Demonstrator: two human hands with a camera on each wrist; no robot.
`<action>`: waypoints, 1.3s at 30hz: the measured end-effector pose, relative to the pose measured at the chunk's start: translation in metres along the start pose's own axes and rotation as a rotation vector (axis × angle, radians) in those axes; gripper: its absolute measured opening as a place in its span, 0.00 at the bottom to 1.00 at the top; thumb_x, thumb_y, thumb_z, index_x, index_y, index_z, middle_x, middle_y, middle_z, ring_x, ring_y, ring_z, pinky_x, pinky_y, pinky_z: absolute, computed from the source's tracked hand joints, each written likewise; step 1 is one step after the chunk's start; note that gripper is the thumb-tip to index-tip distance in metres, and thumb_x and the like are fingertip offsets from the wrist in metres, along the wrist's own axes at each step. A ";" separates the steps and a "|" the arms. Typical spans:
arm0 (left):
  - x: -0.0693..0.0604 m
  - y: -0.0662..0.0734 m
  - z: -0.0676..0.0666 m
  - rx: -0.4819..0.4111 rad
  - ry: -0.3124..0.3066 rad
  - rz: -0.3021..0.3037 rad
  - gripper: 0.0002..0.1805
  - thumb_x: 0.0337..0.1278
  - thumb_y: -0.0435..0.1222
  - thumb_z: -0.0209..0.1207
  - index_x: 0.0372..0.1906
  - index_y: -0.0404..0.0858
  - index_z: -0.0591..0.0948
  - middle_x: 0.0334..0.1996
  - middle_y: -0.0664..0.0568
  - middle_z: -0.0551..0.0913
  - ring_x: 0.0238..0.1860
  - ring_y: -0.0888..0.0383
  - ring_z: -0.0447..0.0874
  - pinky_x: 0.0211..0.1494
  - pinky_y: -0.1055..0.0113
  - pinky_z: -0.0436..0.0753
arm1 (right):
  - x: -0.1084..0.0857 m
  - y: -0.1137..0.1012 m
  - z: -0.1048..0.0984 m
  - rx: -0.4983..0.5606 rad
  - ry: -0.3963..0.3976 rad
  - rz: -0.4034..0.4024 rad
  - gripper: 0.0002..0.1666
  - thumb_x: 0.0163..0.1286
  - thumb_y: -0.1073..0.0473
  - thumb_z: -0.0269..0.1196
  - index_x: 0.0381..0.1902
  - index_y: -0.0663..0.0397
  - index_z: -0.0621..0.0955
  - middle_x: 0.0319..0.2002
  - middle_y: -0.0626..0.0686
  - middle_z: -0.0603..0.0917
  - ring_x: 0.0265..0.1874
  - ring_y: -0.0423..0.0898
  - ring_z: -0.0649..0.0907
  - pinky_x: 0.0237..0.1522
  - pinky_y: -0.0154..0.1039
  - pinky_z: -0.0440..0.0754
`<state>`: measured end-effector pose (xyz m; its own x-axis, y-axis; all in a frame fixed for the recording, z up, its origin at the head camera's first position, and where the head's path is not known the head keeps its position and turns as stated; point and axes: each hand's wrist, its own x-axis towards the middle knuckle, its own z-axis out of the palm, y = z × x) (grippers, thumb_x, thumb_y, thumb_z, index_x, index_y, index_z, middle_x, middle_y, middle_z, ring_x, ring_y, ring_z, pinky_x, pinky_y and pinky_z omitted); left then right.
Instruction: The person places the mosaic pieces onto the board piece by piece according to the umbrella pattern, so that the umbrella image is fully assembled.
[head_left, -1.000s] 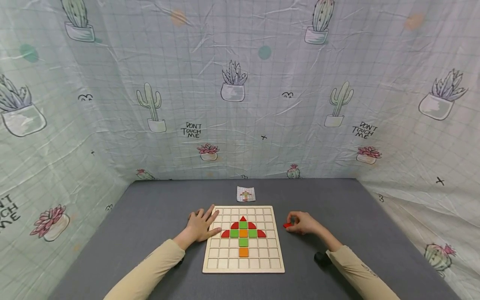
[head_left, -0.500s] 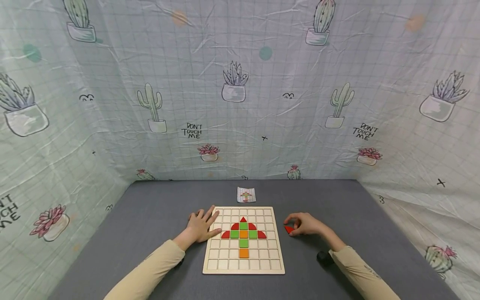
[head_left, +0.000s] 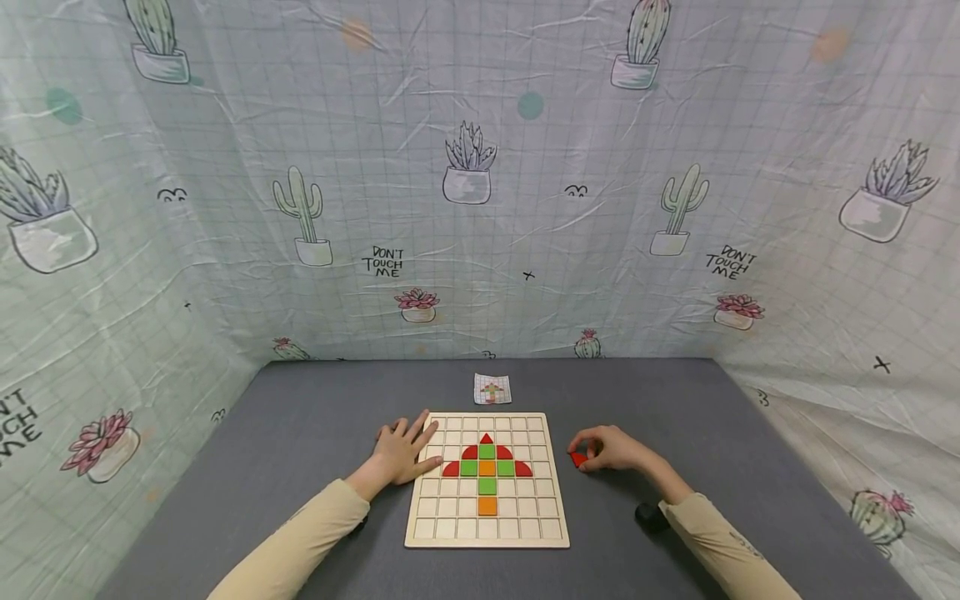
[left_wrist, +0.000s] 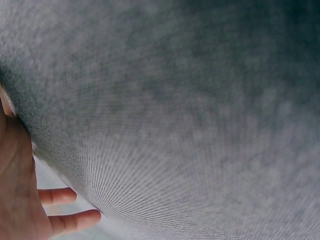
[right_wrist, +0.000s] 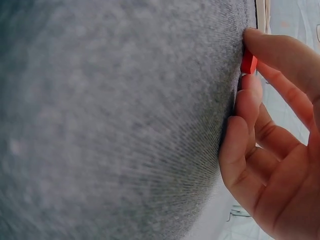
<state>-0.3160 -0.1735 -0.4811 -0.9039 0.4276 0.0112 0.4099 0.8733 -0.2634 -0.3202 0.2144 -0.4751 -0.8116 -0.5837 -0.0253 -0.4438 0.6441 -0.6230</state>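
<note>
My left hand rests with spread fingers on the upper left edge of a wooden grid board. Coloured pieces form a pattern in the board's cells: green squares, orange squares, red rounded pieces and a small red triangle at the top. On the table right of the board, my right hand pinches a red triangular tile between thumb and fingers. The right wrist view shows the red tile low against the table, partly covered by the fingers.
A small printed card with a similar pattern lies behind the board. Around them is the grey table, backed by a cactus-print curtain. A black object sits by the right wrist.
The right-hand fingers have spread slightly and shifted around the red tile, which has turned and sits a little lower in the view. My left hand and the board pieces stay put.
</note>
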 end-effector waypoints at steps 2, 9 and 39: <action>0.000 0.000 0.000 0.002 -0.011 -0.001 0.36 0.57 0.64 0.36 0.67 0.50 0.58 0.68 0.52 0.56 0.54 0.46 0.65 0.33 0.52 0.67 | 0.000 -0.001 0.001 -0.004 0.005 -0.001 0.14 0.54 0.61 0.66 0.40 0.55 0.80 0.18 0.49 0.78 0.13 0.32 0.70 0.17 0.29 0.69; 0.000 -0.001 0.000 0.014 -0.044 -0.002 0.37 0.57 0.64 0.34 0.68 0.51 0.57 0.69 0.52 0.54 0.55 0.46 0.64 0.33 0.54 0.66 | -0.001 -0.004 0.003 -0.029 0.034 -0.004 0.13 0.53 0.59 0.66 0.37 0.56 0.79 0.17 0.49 0.77 0.14 0.33 0.71 0.18 0.30 0.69; 0.013 -0.007 0.023 0.027 -0.039 -0.009 0.40 0.54 0.69 0.21 0.70 0.56 0.45 0.71 0.55 0.42 0.55 0.47 0.62 0.31 0.52 0.64 | 0.000 0.002 -0.004 -0.057 -0.037 -0.029 0.14 0.51 0.59 0.68 0.36 0.53 0.78 0.20 0.48 0.75 0.17 0.35 0.70 0.21 0.29 0.69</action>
<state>-0.3333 -0.1796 -0.5009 -0.9119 0.4097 -0.0237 0.3985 0.8702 -0.2898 -0.3230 0.2176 -0.4733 -0.7840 -0.6196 -0.0370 -0.4890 0.6533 -0.5780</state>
